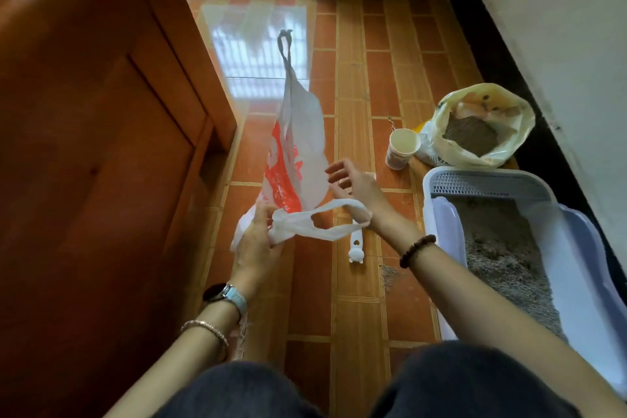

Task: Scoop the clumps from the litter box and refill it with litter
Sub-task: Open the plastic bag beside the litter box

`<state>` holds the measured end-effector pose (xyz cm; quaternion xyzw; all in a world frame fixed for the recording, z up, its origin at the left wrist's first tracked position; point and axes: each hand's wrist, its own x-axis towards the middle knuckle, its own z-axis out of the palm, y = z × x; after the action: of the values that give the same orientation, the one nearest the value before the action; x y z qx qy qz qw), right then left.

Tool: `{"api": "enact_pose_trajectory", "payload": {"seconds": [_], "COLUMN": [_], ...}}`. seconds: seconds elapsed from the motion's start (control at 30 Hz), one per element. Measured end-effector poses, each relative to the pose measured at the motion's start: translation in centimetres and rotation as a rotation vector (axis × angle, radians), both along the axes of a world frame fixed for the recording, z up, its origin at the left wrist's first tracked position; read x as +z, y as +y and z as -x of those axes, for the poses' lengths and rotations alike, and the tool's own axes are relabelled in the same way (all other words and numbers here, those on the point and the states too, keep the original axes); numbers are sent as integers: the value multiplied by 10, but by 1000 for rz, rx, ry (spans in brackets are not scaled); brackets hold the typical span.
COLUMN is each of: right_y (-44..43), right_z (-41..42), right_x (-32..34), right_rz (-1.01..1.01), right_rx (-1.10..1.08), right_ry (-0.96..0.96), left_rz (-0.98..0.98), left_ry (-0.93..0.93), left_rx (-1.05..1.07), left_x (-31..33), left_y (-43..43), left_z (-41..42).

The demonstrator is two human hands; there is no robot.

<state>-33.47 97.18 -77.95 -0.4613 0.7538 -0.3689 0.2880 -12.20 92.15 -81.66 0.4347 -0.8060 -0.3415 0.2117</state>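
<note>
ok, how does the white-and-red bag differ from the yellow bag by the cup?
The white-and-red bag is in the air, gripped by the left hand, one handle looped over the right hand at the wrist; the yellow bag stands on the floor. The white-and-red bag looks flat and empty; the yellow bag is open with grey litter inside. Both are thin plastic.

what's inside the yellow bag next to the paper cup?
Grey litter fills the lower part of the yellow bag, which is open at the top. Its depth is hidden by the bag's front wall.
</note>
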Motion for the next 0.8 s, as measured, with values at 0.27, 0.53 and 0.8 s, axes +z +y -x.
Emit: {"api": "enact_pose_trajectory", "payload": {"seconds": [0.27, 0.53, 0.8], "right_y": [9, 6, 11], "right_z": [-41, -50, -34], "right_x": [-3, 3, 18], "right_rz": [152, 230, 232], "right_rx": [315, 246, 44], "right_ry": [555, 446, 58], "left_rz": [-56, -166, -643], "left_ry": [-59, -56, 103], "left_rx": [-127, -222, -366], "left_x": [0, 11, 52], "left_y": [17, 16, 2], "left_z": [-33, -32, -15]}}
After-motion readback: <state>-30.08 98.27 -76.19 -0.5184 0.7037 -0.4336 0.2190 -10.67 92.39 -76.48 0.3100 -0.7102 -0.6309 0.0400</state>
